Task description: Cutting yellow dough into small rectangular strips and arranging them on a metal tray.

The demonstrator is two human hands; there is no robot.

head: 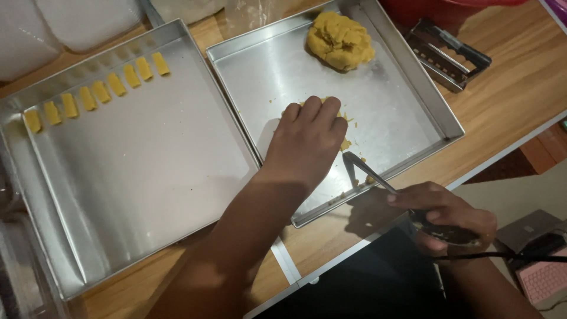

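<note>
My left hand (pixel 307 139) lies palm down in the right metal tray (pixel 413 106), fingers curled over small bits of yellow dough (pixel 345 143). A big lump of yellow dough (pixel 340 40) sits at that tray's far end. My right hand (pixel 446 215) hovers over the table's near edge, gripping a dark-handled metal tool (pixel 369 171) whose thin tip points into the tray beside my left hand. The left metal tray (pixel 147 177) holds a row of several small yellow dough pieces (pixel 97 91) along its far side.
A metal cutter-like frame (pixel 449 54) rests on the wooden table (pixel 520 88) to the right of the trays. White plastic containers (pixel 71 23) stand at the back left. A pink object (pixel 543 280) and dark cable lie at the lower right.
</note>
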